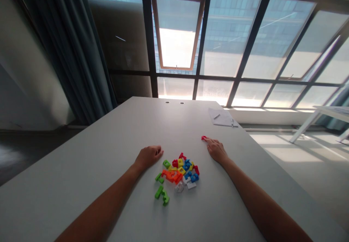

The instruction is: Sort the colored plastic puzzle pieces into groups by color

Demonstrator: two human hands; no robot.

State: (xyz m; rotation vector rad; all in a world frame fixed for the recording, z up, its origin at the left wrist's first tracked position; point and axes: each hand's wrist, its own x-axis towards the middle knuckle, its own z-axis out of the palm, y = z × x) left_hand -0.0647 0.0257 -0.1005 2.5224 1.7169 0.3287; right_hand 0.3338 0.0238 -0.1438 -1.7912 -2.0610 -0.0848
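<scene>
One heap of plastic pieces [178, 173], nearer the left hand [148, 158]

That hand rests empty and loosely curled on the grey worktop [95, 154], just beside the heap's far-left edge. Well to the right, the right hand [216, 150] lies open, its fingertips [207, 140] at a small red piece [203, 137] set apart. The heap's long axis runs from far right to near left, ending in green pieces [159, 194].

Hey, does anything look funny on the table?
Yes! One little red plastic piece sits away from the colorful pile, right by the fingers of the right hand. The other pieces lie bunched together.
</scene>
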